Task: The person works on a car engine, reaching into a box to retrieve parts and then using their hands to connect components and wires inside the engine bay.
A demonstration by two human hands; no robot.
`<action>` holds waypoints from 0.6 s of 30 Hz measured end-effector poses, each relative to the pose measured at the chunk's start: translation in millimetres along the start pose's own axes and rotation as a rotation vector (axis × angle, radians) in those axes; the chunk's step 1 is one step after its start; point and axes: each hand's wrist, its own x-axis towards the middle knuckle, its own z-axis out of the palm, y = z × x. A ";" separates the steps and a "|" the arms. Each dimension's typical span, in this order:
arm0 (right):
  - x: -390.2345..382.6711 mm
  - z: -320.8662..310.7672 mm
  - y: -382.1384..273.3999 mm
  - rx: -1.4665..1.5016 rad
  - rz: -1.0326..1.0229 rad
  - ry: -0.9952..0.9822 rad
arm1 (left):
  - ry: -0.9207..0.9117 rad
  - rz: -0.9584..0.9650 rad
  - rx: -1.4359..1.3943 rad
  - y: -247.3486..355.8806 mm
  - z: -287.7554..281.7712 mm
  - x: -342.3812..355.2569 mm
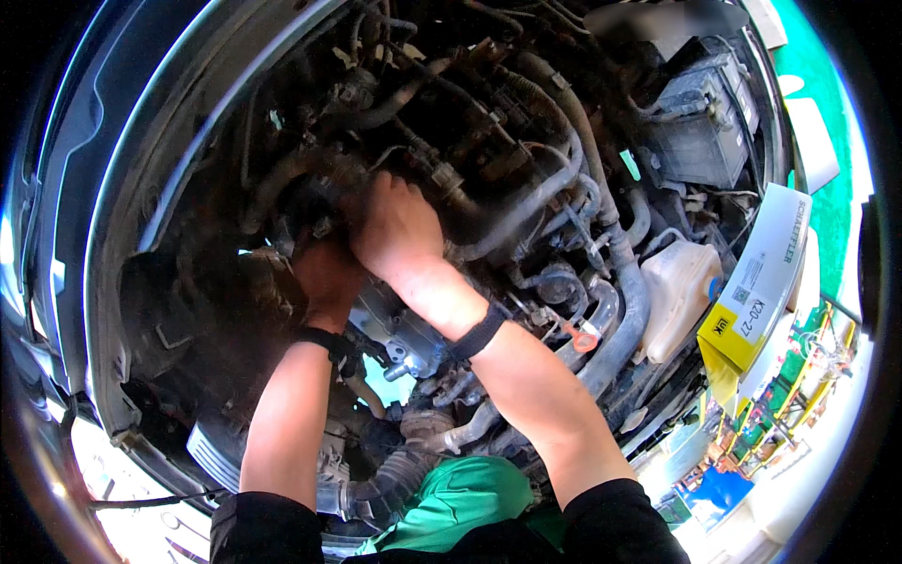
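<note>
Both my arms reach deep into the engine bay of a vehicle. My right hand (399,226) is bent with its fingers curled down beside a dark rubber hose (291,174); what the fingertips grip, if anything, is out of sight. Close by on the left, my left hand (329,268) lies in shadow, lower than the right and partly behind it. Its fingers are hidden among dark engine parts. Below the wrists shows a grey metal housing (399,334). Each wrist wears a black band.
To the right stand a battery (700,127), a whitish plastic reservoir (681,291) and an orange ring handle (584,342). A white and yellow cardboard box (756,282) rests on the bay's right edge. Thick coolant hoses (631,291) run right of my forearm; a ribbed air hose (381,484) lies near me.
</note>
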 end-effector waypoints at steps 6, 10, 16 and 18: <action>0.2 -2.8 0.0 0.077 -0.025 0.063 | 0.241 0.305 0.273 -10.1 6.7 -0.8; -7.7 -6.4 -0.3 0.155 -0.007 0.061 | 0.113 0.239 0.122 -7.8 5.9 -0.5; -5.0 -5.4 7.1 0.029 -0.097 0.140 | -0.020 0.105 0.172 1.1 -2.5 2.7; -4.1 -2.0 9.5 0.062 -0.085 0.097 | -0.029 0.206 0.214 -0.7 -2.6 4.3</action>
